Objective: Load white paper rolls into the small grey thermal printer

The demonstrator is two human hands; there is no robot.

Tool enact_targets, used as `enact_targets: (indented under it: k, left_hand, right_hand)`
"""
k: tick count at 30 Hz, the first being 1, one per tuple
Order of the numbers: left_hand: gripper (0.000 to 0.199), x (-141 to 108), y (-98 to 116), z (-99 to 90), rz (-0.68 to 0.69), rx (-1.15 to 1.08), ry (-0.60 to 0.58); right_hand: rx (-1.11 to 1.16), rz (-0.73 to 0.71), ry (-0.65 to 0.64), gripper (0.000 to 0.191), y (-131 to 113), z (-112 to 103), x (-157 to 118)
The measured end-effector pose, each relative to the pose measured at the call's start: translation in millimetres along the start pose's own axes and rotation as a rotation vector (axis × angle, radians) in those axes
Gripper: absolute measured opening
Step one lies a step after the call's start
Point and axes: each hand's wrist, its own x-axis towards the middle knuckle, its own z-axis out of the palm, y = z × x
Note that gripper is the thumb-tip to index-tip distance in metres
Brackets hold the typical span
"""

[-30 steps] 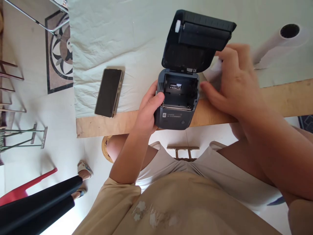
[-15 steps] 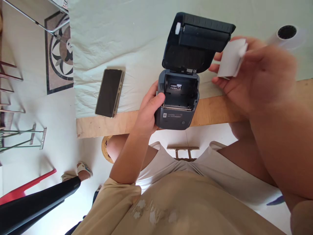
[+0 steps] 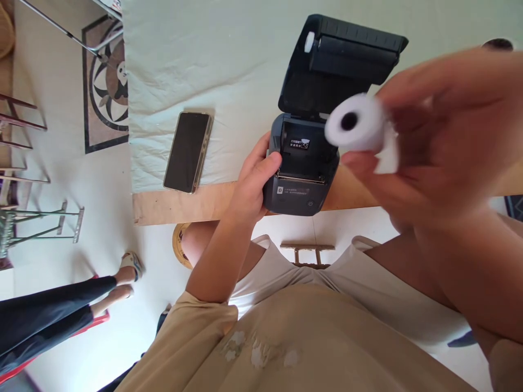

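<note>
A dark portable printer [image 3: 298, 193] with its lid [image 3: 347, 71] swung up is held over the table's front edge. My left hand [image 3: 255, 182] grips its left side, thumb on the rim of the hollow bay, where a small label shows. My right hand [image 3: 441, 130], blurred by motion, holds a white paper roll [image 3: 359, 122] by its right end. The roll's dark core hole faces left, and a loose flap of paper hangs from it. The roll appears in front of the bay's right edge; whether they touch cannot be seen.
A phone [image 3: 188, 152] lies on the pale green tablecloth [image 3: 229, 65] to the left. A round dark-topped object [image 3: 497, 44] is partly hidden behind my right hand. Another person's legs [image 3: 53, 305] are at the lower left, near a green-legged stool [image 3: 44, 223].
My right hand has moved up and closer to the camera and turned the roll so its core hole shows. The other person's legs have shifted. The view has moved slightly.
</note>
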Motion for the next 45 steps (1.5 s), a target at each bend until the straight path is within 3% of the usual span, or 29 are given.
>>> enact_targets:
  k: [3, 8, 13, 19, 23, 25, 29, 32, 35, 37, 39, 42, 45]
  left_hand:
    - [0.043, 0, 1, 1.1, 0.027, 0.008, 0.005]
    - [0.054, -1, 2, 0.6, 0.004, 0.014, -0.005]
    - [0.044, -2, 2, -0.1, -0.005, 0.013, 0.007]
    - [0.042, -2, 2, 6.8, 0.012, 0.003, 0.034]
    - [0.052, -1, -2, 5.8, 0.045, 0.004, 0.040]
    - [0.057, -1, -4, -0.1, 0.066, 0.010, -0.013]
    - [0.059, 5, -9, -23.2, 0.134, 0.098, -0.159]
    - [0.068, 15, -17, -42.4, 0.180, 0.184, -0.185]
    - [0.085, 24, -24, -53.3, 0.204, 0.226, -0.271]
    - [0.091, 25, -25, -54.3, 0.182, 0.254, -0.271]
    - [0.096, 23, -23, -51.6, 0.155, 0.284, -0.237]
    - [0.100, 18, -17, -45.9, 0.131, 0.294, -0.201]
    - [0.099, 12, -11, -41.8, 0.134, 0.297, -0.188]
  right_hand:
    - [-0.096, -0.228, 0.146, 0.009, -7, 17, -4]
    - [-0.229, -0.292, 0.187, 0.031, 2, 34, -6]
    - [-0.216, -0.486, 0.209, 0.031, 16, 35, 0]
    - [-0.178, -0.477, 0.199, 0.025, 16, 29, 1]
    - [-0.167, -0.531, 0.245, 0.019, 12, 26, -1]
    - [-0.152, -0.553, 0.249, 0.021, 9, 27, -4]
    - [-0.134, -0.649, 0.136, 0.020, 5, 36, -15]
    - [-0.191, -0.614, 0.123, 0.017, 5, 44, -23]
    - [-0.106, -0.593, 0.089, 0.027, 8, 42, -21]
    - [-0.027, -0.575, 0.161, 0.020, 11, 35, -15]
    - [0.012, -0.461, 0.246, 0.006, 15, 28, -9]
    - [0.153, -0.200, 0.273, 0.038, 20, 22, -1]
    - [0.388, -0.072, 0.208, 0.042, 19, 23, 2]
